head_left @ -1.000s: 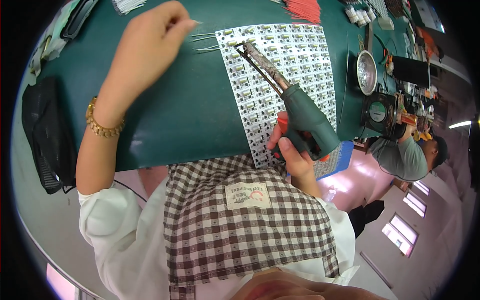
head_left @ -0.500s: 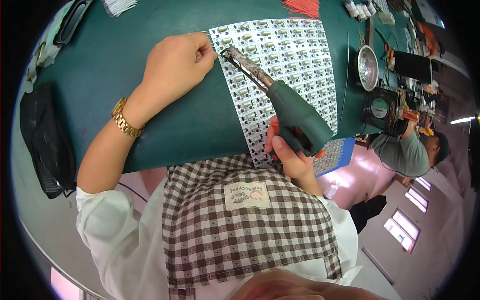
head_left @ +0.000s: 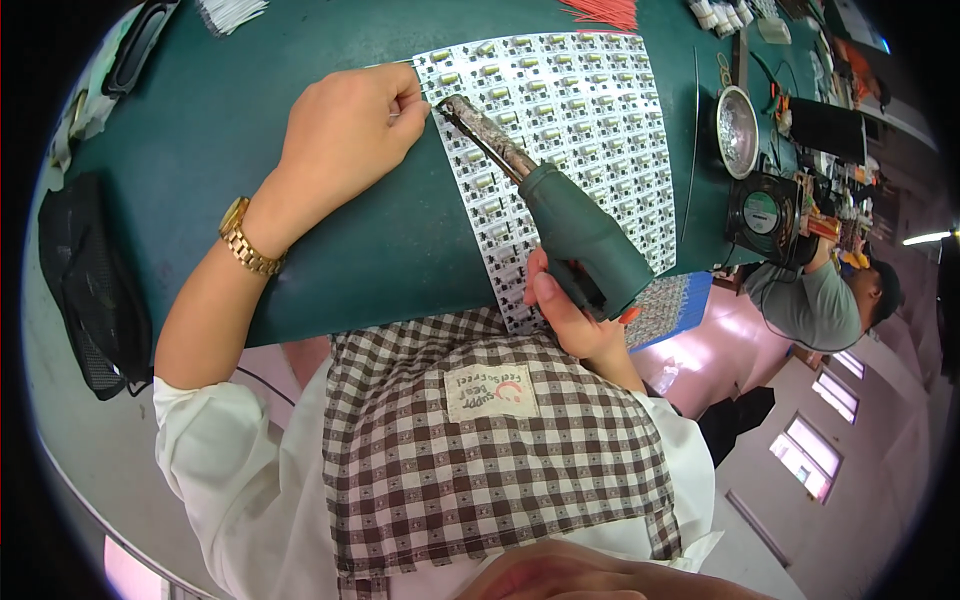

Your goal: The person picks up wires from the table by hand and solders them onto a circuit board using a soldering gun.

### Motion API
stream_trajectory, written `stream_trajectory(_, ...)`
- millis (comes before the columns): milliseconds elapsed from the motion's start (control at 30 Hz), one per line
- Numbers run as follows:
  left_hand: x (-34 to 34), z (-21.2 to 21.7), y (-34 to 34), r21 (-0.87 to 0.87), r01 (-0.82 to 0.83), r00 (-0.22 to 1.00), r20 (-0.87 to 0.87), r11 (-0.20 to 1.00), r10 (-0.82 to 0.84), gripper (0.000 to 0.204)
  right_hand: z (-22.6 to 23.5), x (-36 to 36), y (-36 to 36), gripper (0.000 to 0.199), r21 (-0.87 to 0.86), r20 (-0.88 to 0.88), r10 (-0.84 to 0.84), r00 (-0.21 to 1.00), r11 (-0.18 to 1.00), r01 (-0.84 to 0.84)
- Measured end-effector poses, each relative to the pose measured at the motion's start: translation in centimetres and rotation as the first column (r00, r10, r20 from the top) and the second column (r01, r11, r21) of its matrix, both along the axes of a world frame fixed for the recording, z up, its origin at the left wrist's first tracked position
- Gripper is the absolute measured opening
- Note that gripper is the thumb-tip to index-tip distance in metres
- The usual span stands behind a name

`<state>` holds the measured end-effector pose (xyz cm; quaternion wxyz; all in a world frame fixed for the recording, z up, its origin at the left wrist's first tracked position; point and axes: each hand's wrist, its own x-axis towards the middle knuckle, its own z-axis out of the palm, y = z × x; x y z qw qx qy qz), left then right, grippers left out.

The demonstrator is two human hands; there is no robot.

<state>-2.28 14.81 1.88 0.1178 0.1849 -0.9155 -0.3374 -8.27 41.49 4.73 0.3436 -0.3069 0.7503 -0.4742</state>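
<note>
My left hand (head_left: pixel 350 125), with a gold watch (head_left: pixel 245 238) on its wrist, is closed in a pinch at the left edge of a large white circuit board panel (head_left: pixel 560 130). What its fingertips hold is too small to make out. A thin pale wire (head_left: pixel 390 65) runs from the panel's upper left corner behind that hand. In my right hand (head_left: pixel 572 315) is a dark green soldering gun (head_left: pixel 585 235). Its crusted, darkened tip points up and left, over the panel's edge close to my left fingertips. Rows of small components cover the panel.
White wires (head_left: pixel 232 12) and red wires (head_left: pixel 602 12) lie along the far edge of the green table (head_left: pixel 380 260). At right are a metal bowl (head_left: pixel 737 135) and a black fan (head_left: pixel 764 215). A black mesh bag (head_left: pixel 92 285) lies at left. A co-worker (head_left: pixel 815 305) sits at far right.
The soldering gun has shifted a little left, bringing its tip closer to my left fingertips. My left hand stays pinched at the panel's edge, barely moved.
</note>
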Motion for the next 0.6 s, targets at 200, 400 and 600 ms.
stream_trajectory(200, 0.0, 0.2, -0.2, 0.032, 0.005, 0.998, 0.069, 0.999, -0.007, 0.015, -0.8, 0.2, 0.4, 0.03, -0.072, -0.066, 0.036, 0.997, 0.997, -0.041)
stream_trajectory(400, 0.1, -0.1, -0.3, 0.01, 0.019, 1.0, 0.013, 1.0, -0.019, 0.015, -0.9, 0.1, 0.4, 0.037, -0.141, -0.111, 0.054, 0.992, 0.988, -0.069)
stream_trajectory(600, -0.1, -0.1, -0.3, -0.014, 0.018, 0.999, 0.027, 1.0, -0.018, 0.015, -0.8, 0.0, 0.0, 0.033, -0.092, -0.154, 0.075, 0.985, 0.992, -0.09)
